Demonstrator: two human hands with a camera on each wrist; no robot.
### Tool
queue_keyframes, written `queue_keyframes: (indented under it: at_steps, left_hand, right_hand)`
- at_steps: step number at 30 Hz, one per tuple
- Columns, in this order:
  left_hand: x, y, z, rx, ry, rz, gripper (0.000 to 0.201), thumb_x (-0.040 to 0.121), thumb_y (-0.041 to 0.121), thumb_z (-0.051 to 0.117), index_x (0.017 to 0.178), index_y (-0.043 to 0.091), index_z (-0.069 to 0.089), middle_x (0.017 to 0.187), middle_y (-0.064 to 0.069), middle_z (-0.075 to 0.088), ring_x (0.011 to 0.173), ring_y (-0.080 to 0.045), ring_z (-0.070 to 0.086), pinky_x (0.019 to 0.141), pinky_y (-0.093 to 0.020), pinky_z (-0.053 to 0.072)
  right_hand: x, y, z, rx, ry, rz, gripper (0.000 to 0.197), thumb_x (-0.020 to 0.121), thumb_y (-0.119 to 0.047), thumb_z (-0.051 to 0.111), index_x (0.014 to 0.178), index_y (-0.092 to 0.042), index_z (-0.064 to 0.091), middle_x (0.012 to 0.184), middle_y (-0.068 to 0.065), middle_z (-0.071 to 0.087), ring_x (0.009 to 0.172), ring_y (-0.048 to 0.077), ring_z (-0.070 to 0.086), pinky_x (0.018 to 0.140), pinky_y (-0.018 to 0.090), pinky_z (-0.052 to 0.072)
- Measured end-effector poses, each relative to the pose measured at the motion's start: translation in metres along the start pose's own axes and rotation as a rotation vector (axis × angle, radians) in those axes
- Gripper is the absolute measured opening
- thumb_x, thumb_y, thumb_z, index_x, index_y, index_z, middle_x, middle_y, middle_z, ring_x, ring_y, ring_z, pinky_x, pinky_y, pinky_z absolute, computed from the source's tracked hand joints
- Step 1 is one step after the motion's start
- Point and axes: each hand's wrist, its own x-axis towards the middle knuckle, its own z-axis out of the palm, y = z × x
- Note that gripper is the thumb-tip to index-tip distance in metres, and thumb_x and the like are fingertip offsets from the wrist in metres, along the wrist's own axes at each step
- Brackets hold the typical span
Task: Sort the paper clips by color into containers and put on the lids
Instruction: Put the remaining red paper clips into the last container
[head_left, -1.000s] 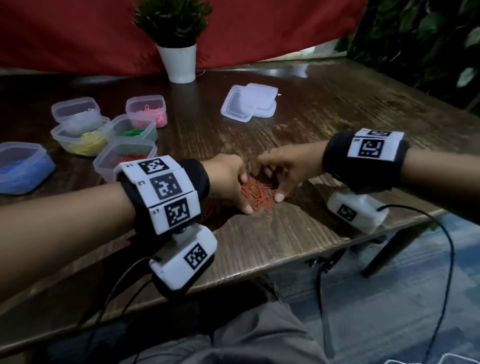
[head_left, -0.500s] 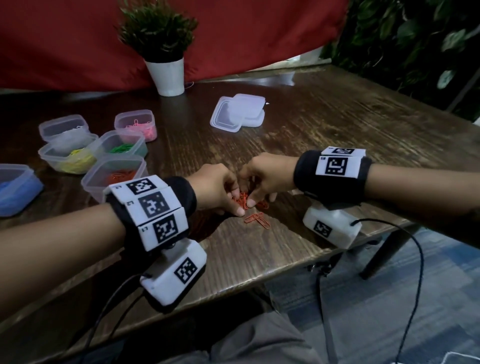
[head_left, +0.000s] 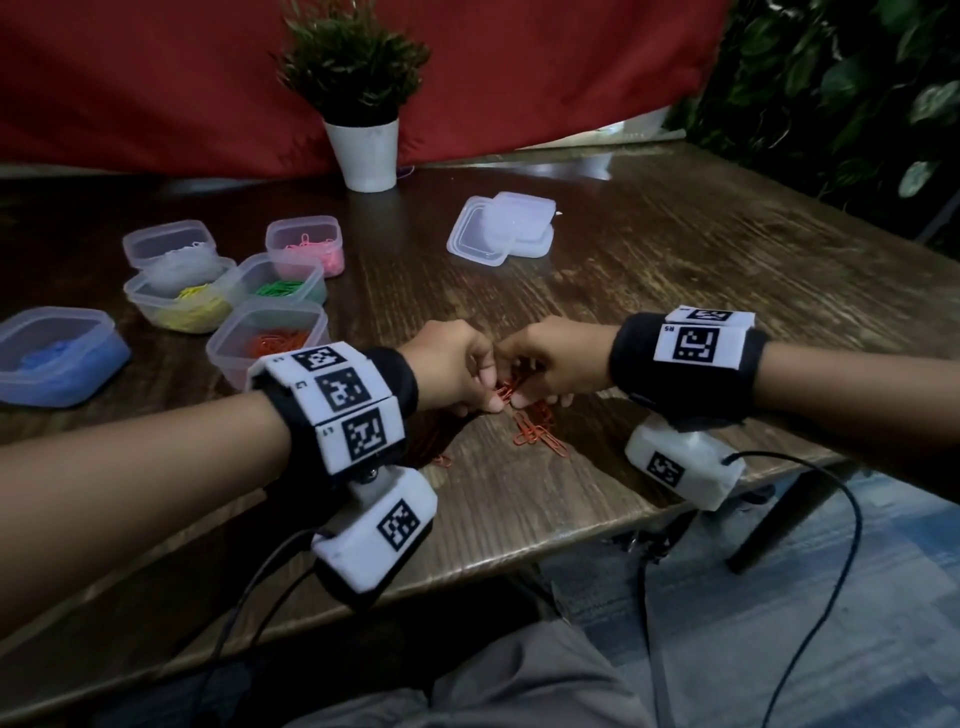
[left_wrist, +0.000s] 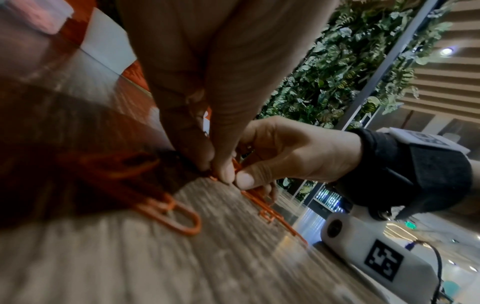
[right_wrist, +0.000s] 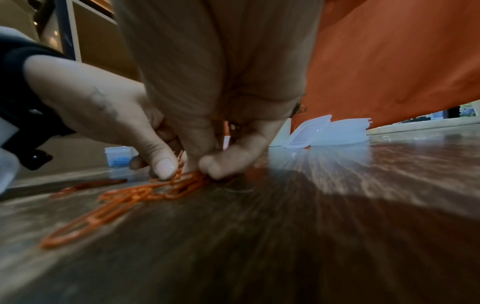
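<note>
Orange paper clips (head_left: 525, 415) lie in a small loose heap on the dark wooden table (head_left: 675, 270), a little below the middle of the head view, and both hands meet over this heap. The left hand (head_left: 451, 368) has its fingers curled, and its thumb and forefinger pinch some of the clips. The right hand (head_left: 551, 358) is curled in the same way and pinches clips from the other side, so that the two thumb tips nearly touch; the left wrist view shows this clearly, with the clips caught between the nails. Some clips rest flat on the wood just below the hands, and one lies apart, lower and to the left, near the left wrist band. In the left part of the head view stand six open containers: the orange container (head_left: 266, 340) closest to the left wrist, the blue container (head_left: 57, 356) at the left edge, then the yellow container (head_left: 179, 306), the green container (head_left: 280, 283), the pink container (head_left: 305, 247) and the white container (head_left: 171, 249) behind them. The stack of clear lids (head_left: 501, 228) lies above the hands, and a potted plant (head_left: 358, 98) stands at the top centre before a red cloth (head_left: 130, 78).
</note>
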Motion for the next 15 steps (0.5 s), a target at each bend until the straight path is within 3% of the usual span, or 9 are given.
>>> queue_keyframes:
  at_steps: [3,5,7,12,15]
  left_hand:
    - [0.000,-0.001,-0.002,-0.006,-0.013,-0.008,0.023,0.072,0.006,0.078,0.064,0.012,0.056,0.060,-0.004,0.059,0.041,-0.003,0.053,0.043,-0.012,0.046]
    - [0.000,0.000,-0.009,0.012,-0.010,-0.016,0.023,0.072,0.008,0.077,0.063,0.013,0.057,0.061,-0.005,0.060,0.038,0.000,0.052,0.041,-0.010,0.043]
    - [-0.003,-0.001,-0.025,0.019,0.037,-0.024,0.022,0.072,0.011,0.078,0.062,0.014,0.059,0.059,-0.004,0.060,0.034,0.001,0.048,0.039,-0.008,0.037]
    - [-0.035,-0.023,-0.098,-0.103,0.213,-0.109,0.018,0.074,0.016,0.074,0.066,0.013,0.058,0.040,0.007,0.052,0.037,-0.003,0.045,0.035,-0.010,0.031]
    - [-0.054,-0.053,-0.124,-0.110,0.325,-0.166,0.021,0.075,0.012,0.073,0.065,0.011,0.055,0.036,0.006,0.049,0.037,-0.004,0.042,0.033,-0.010,0.026]
  right_hand:
    - [0.001,-0.005,-0.001,-0.128,-0.003,-0.013,0.008,0.086,-0.016,0.063,0.092,-0.015,0.057,0.086,0.017,0.062,0.065,0.024,0.058,0.059,0.030,0.051]
    - [0.003,-0.007,-0.001,-0.258,0.015,-0.028,0.017,0.087,-0.020,0.061,0.101,-0.010,0.061,0.088,0.008,0.058,0.078,0.023,0.053,0.068,0.027,0.041]
    - [0.006,-0.008,-0.003,-0.309,0.019,-0.028,0.023,0.088,-0.022,0.060,0.105,-0.006,0.061,0.089,0.003,0.053,0.081,0.018,0.047,0.069,0.023,0.033]
    - [0.020,-0.019,-0.020,-0.092,0.060,-0.009,0.013,0.089,-0.019,0.060,0.091,-0.006,0.059,0.082,0.013,0.064,0.065,0.018,0.054,0.063,0.031,0.047]
    - [0.039,-0.051,-0.031,0.059,0.131,-0.071,0.016,0.089,-0.014,0.060,0.075,-0.010,0.053,0.063,0.003,0.052,0.051,0.009,0.048,0.046,0.014,0.040]
